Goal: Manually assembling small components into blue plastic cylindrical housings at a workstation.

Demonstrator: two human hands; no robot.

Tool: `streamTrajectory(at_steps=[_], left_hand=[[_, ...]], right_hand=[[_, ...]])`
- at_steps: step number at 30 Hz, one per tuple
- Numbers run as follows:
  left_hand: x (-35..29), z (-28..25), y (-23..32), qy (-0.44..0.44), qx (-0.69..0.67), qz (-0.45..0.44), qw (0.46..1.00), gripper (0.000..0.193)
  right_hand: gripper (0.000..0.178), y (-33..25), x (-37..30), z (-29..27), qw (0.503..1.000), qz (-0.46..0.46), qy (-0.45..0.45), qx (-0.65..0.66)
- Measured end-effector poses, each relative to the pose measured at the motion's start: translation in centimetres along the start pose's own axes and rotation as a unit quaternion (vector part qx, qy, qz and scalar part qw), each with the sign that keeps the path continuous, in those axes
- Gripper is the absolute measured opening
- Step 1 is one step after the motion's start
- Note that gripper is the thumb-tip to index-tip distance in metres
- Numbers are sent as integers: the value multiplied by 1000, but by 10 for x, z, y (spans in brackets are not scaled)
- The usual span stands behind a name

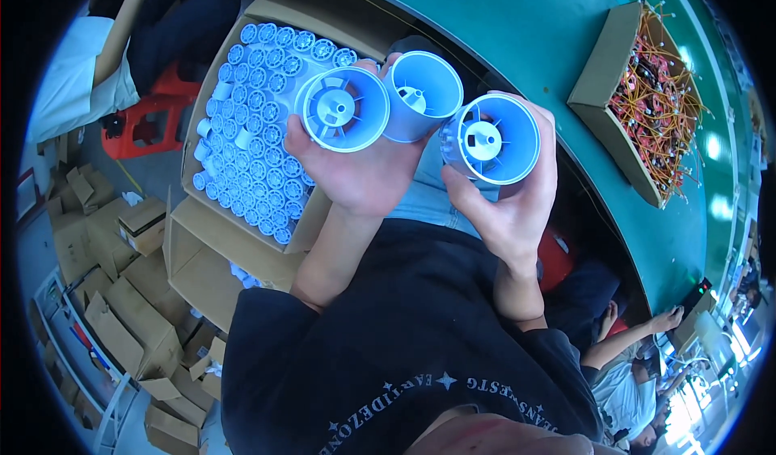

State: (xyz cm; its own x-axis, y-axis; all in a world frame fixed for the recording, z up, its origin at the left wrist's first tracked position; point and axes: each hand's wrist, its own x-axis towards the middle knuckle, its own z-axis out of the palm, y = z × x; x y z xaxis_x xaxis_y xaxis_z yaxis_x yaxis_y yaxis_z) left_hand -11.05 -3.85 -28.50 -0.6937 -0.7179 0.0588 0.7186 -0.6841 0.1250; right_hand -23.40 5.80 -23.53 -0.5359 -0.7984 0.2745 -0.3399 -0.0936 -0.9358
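My left hand (368, 172) is closed around two pale blue-white plastic cylindrical housings side by side. The left housing (370, 115) has its open end facing up, showing a round hub with ribs inside. The other housing (440, 83) leans against it, tilted away, with a hub partly visible within. My right hand (517, 221) grips a third housing (524, 136) of the same kind, thumb on the near side and fingers behind it. Inside it a central post and thin radial fins show. This third housing is close to the middle one.
Rows of similar plastic parts (255, 132) fill a cardboard box (214, 225) at left. On the green table (517, 31) stands a carton (598, 71) of orange and red wires (659, 107). A red stool (153, 115), several cartons (133, 326) and other people are around.
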Motion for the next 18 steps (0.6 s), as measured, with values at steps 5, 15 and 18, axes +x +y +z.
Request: streamTrajectory(at_steps=[5, 15, 18], left_hand=[[5, 5, -7, -28, 1, -7, 1000, 79], [8, 11, -11, -12, -48, -21, 999, 78], [10, 9, -11, -41, -9, -11, 999, 78]], right_hand=[[58, -1, 0, -9, 1000, -16, 12, -9], [59, -2, -1, -15, 999, -11, 10, -31], [60, 5, -7, -20, 999, 31, 23, -3]])
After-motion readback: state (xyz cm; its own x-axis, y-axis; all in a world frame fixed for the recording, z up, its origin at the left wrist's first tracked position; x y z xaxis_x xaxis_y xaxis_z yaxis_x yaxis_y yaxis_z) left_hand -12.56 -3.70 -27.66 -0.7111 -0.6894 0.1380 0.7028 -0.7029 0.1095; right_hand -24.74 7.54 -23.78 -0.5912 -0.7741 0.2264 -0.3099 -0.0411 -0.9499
